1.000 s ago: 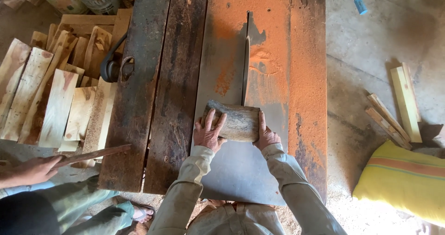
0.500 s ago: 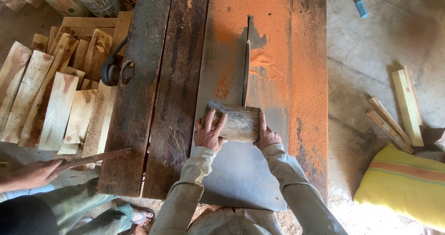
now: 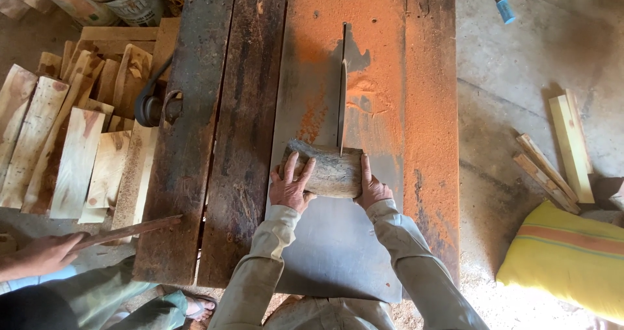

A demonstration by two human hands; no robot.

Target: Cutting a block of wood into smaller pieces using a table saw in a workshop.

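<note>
2 hands [image 3: 291, 185] gripping 1 wood block [image 3: 328, 171]; 1 saw blade [image 3: 342, 102] sitting in 1 table [image 3: 429, 141]; 1 other person's hand [image 3: 42, 255] holding 1 stick [image 3: 127, 231]; 1 yellow sack [image 3: 565, 258] lying nearby.

Rough-barked wood block [image 3: 328, 169] on matt metal plate [image 3: 338, 252].
Table [image 3: 214, 109] planks weathered, dark; plate dusted with orange sawdust [image 3: 364, 18].
</note>
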